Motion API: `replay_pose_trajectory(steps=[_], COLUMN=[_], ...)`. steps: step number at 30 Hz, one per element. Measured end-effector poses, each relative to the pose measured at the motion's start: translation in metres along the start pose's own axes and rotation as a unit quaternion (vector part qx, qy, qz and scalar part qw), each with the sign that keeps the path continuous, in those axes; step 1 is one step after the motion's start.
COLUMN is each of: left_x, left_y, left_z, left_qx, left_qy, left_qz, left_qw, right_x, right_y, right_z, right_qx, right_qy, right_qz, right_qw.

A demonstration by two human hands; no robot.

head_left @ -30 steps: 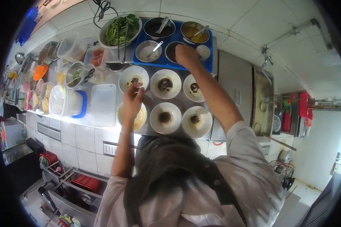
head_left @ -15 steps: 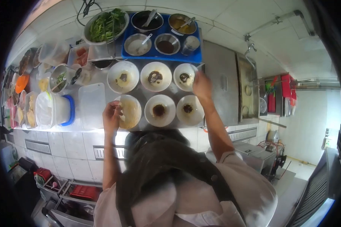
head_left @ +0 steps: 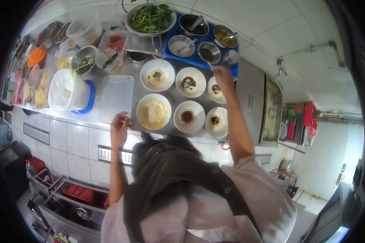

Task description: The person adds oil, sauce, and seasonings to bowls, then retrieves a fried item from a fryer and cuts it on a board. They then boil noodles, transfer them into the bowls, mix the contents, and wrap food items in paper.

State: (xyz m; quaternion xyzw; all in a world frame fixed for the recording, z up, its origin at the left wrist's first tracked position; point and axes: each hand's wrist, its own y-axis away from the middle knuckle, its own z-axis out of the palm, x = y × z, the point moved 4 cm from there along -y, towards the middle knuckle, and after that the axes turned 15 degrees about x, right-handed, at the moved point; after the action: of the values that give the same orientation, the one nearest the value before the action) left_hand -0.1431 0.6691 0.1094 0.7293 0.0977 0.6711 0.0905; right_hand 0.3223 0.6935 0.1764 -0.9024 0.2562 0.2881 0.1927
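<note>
Two rows of white bowls stand on the metal counter. Just left of the front-left bowl [head_left: 154,117], which has a pale yellow mixture in it, my left hand [head_left: 120,122] hovers by the counter's edge, fingers loosely bent and nothing visible in them. My right hand [head_left: 224,76] is raised over the front edge of the blue tray [head_left: 181,57], closed on a small spoon [head_left: 209,63]. The spoon's tip lies close to a metal bowl of brown powder [head_left: 207,53]. Below my right forearm, the back-right bowl [head_left: 215,88] and front-right bowl [head_left: 215,126] are partly hidden; both hold dark seasoning.
The tray also carries a white-powder bowl [head_left: 181,45] and a glass jar [head_left: 232,56]. A colander of greens [head_left: 150,20] stands behind. Leftward are a lidded-style white tub [head_left: 67,91], a clear flat container [head_left: 117,97] and several food containers. A sink [head_left: 269,109] is at right.
My right hand has moved from the back-right bowl towards the tray. My left hand has left the front-left bowl's rim, and that bowl now sits flatter. The view has shifted.
</note>
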Motion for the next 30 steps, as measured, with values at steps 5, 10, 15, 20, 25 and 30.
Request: replay_pose_trajectory(steps=[5, 10, 15, 20, 25, 30], left_x=[-0.005, 0.016, 0.021, -0.015, -0.010, -0.008], left_y=[0.004, -0.006, -0.007, 0.006, 0.014, 0.007], left_z=[-0.016, -0.010, -0.013, -0.044, -0.047, -0.050], left_qx=[0.032, -0.012, -0.032, 0.033, 0.038, 0.030], left_qy=[0.003, -0.017, -0.004, 0.029, 0.007, -0.002], left_qz=[-0.014, 0.022, 0.055, 0.000, -0.016, 0.018], left_qw=[0.999, 1.000, 0.998, 0.999, 0.999, 0.999], right_x=[-0.009, -0.046, -0.042, -0.047, -0.089, -0.072], right_y=[0.081, -0.015, -0.073, -0.001, 0.078, 0.028], right_z=[0.020, -0.001, 0.023, 0.015, 0.108, 0.026], right_qx=[0.017, 0.075, -0.010, 0.113, -0.073, 0.211], right_qy=[0.145, 0.269, 0.277, -0.008, 0.148, 0.036], right_qz=[-0.126, -0.138, -0.073, -0.038, -0.188, -0.185], right_qw=[0.981, 0.950, 0.958, 0.993, 0.968, 0.959])
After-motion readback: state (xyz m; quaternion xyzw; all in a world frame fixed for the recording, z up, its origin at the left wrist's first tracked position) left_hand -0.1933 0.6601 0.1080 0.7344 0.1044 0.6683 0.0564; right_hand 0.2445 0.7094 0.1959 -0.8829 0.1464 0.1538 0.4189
